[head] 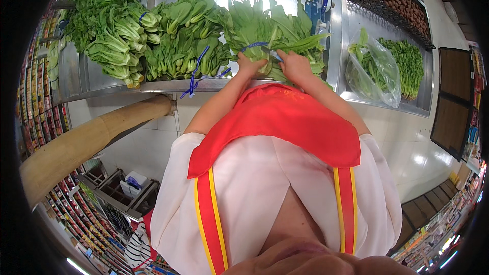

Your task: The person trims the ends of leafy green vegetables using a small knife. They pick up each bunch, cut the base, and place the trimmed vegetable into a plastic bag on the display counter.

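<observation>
A large bunch of leafy greens (254,26) lies on the metal counter in front of me, a blue tie band (255,45) running across its stems. My left hand (250,65) rests on the stem end, its fingers by the left end of the band; how firmly it grips is unclear. In my right hand (296,65) is a small knife (276,54) with a light blue handle, its blade pointing left near the band. Loose leaves (305,42) spread beyond the right hand. Blue printed ties (196,70) hang over the counter's front edge at left.
Bok choy (191,19) and bundled lettuce (122,46) are piled at left. A blue tape dispenser (317,11) stands behind my right hand. Across a metal divider (336,26) lie a plastic bag of greens (372,68), fine-stemmed herbs (405,65) and a black crate (382,7) of brown produce.
</observation>
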The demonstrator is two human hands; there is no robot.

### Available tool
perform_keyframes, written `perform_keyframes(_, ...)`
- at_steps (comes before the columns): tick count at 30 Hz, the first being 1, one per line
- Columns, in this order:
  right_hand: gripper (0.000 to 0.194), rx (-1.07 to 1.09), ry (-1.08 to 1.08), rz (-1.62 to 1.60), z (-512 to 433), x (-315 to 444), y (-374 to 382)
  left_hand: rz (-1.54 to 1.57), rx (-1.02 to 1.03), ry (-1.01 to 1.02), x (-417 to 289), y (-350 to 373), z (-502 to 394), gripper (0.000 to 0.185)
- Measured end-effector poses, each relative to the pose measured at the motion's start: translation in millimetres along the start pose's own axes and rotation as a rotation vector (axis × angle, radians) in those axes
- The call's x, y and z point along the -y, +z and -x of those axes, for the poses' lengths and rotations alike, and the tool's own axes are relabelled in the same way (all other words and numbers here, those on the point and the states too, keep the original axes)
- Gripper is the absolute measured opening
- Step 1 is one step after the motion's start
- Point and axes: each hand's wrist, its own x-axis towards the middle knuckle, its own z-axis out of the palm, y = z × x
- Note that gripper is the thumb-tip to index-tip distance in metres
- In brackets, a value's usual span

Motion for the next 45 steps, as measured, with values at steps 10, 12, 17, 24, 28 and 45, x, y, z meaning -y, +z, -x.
perform_keyframes(10, 0.031, 0.047, -0.098, 0.097, -21, -7, -19, -0.014, 0.179, -0.036, -12, -14, 12, 0.12)
perform_keyframes(12, 0.032, 0.018, -0.077, 0.105, -20, -5, -17, -0.066, 0.149, -0.031, -19, -13, 14, 0.119)
perform_keyframes(17, 0.037, 0.052, -0.042, 0.122, -24, -4, -13, -0.11, 0.116, -0.003, -16, -12, 17, 0.118)
perform_keyframes(24, 0.029, -0.267, 0.135, 0.215, -74, -67, -67, 0.0, 0.142, -0.026, -13, -14, 18, 0.118)
perform_keyframes(28, 0.04, -0.333, 0.08, -0.026, -76, -70, -142, 0.149, 0.101, -0.06, 4, -10, 8, 0.095)
perform_keyframes(45, 0.027, 0.067, 0.059, -0.403, -91, -20, 38, -0.022, 0.03, 0.307, -17, -14, 24, 0.097)
